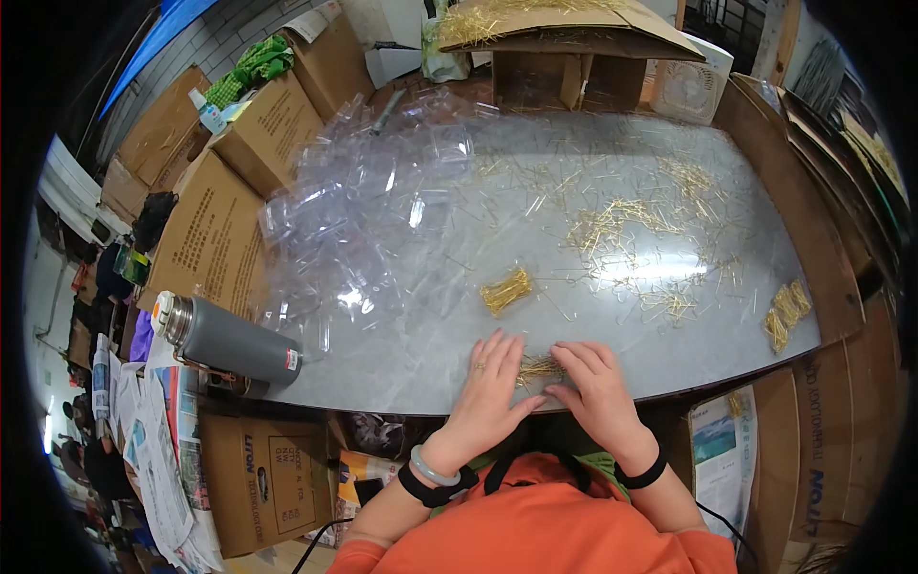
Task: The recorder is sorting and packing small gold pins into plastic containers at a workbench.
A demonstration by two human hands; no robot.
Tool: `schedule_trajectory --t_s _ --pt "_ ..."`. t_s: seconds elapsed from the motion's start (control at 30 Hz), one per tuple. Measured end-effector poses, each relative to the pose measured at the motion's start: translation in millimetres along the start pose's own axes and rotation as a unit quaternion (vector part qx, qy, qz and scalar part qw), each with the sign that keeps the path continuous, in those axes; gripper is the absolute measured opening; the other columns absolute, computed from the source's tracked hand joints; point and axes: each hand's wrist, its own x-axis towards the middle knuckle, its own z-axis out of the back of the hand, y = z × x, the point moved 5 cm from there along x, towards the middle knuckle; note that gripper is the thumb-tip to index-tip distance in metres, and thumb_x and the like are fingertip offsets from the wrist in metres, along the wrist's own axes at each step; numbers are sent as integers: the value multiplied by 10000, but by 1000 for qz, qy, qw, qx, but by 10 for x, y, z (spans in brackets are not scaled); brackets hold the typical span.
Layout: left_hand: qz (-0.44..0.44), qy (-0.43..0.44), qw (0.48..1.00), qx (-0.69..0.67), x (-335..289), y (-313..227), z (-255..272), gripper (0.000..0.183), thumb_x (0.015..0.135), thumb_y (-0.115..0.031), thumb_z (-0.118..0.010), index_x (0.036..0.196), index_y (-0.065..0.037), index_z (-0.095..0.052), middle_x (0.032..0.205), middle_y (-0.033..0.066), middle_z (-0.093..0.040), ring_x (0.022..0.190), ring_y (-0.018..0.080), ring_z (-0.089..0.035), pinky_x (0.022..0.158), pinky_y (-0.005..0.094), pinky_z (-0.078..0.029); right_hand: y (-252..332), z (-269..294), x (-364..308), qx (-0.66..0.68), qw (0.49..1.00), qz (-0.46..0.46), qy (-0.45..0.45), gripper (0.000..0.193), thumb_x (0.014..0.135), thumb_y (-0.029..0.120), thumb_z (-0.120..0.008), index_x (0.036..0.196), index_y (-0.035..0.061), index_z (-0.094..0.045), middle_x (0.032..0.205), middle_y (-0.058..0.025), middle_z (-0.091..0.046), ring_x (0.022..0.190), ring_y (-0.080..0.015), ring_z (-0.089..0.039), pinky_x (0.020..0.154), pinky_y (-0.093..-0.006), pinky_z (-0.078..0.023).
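Observation:
A small bundle of thin gold wire hooks (538, 371) lies at the table's near edge between my hands. My left hand (488, 385) presses against its left end, with the fingers long and the thumb reaching below it. At the right end my right hand (595, 383) has its fingers bent and its thumb underneath, so the bundle is held between both hands. Just beyond, a second gathered bundle of gold hooks (506, 291) rests on the grey tabletop (430, 368). Loose gold hooks (626, 228) are scattered across the right half.
Clear plastic boxes (368, 182) pile up at the left. A grey thermos (239, 340) lies at the left edge. Near the right edge sit more gold bundles (786, 316). Cardboard walls (803, 191) border the right side; a cardboard shelf (574, 43) stands at the back.

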Motion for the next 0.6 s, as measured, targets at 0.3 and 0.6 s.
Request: schedule_trajectory --t_s 0.3,0.6 --pt "-54 39 995 -77 110 -16 -18 563 892 -75 -695 1405 25 -484 1384 219 -508 1376 412 -441 1191 546 -307 -96 -62 -34 66 997 -48 -5 407 823 17 -725 1217 30 -621 1271 -148 -610 1101 -357 -598 978 -440 -477" --pt "-54 31 991 -121 65 75 -28 482 918 90 -510 1397 52 -475 1379 252 -487 1366 426 -448 1193 526 -315 126 -172 -118 138 986 -90 16 763 838 -15 -656 1499 -56 -275 1567 -317 -251 1434 -482 -329 1169 -482 -341"
